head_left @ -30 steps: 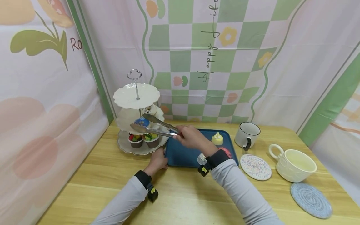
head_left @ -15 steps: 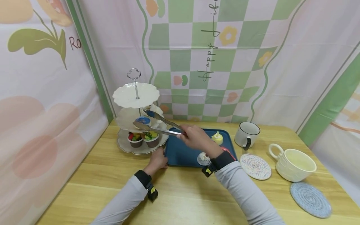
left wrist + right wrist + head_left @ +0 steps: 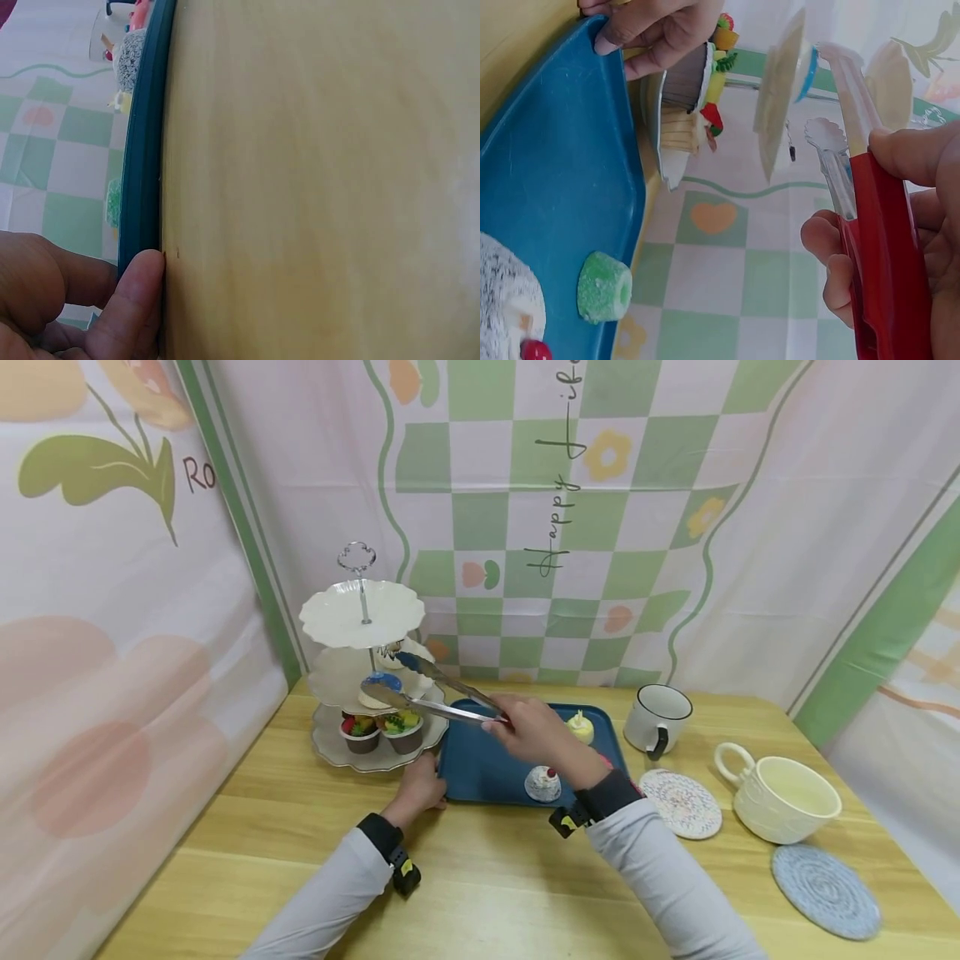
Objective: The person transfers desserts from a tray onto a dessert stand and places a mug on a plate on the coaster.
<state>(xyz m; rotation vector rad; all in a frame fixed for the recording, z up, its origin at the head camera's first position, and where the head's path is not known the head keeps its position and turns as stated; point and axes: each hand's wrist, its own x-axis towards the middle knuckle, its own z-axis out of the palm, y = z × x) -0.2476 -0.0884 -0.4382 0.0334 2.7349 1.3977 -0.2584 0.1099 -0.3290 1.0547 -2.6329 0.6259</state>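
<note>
My right hand (image 3: 542, 735) grips a pair of metal tongs (image 3: 450, 711); its red handle (image 3: 885, 255) shows in the right wrist view. The tongs' jaws stand apart with nothing between them. Their tips are beside a blue-topped cake (image 3: 385, 680) on the middle tier of a white three-tier stand (image 3: 360, 614). A pale, dark-streaked cake (image 3: 392, 653) sits behind it. My left hand (image 3: 417, 788) pinches the near-left corner of a blue tray (image 3: 480, 768), thumb over its rim (image 3: 600, 22). Two fruit-topped cupcakes (image 3: 403, 732) stand on the bottom tier, close to that hand.
On the tray are a yellow cake (image 3: 581, 727), a white cake with a cherry (image 3: 543, 783) and a green sugared piece (image 3: 604, 289). To the right stand a white mug (image 3: 656, 714), a cream cup (image 3: 780, 810) and two round coasters (image 3: 678, 803) (image 3: 825, 891).
My right hand has drawn back to the right with the tongs, whose tips have come away from around the blue-topped cake. The left hand has stayed at the tray corner.
</note>
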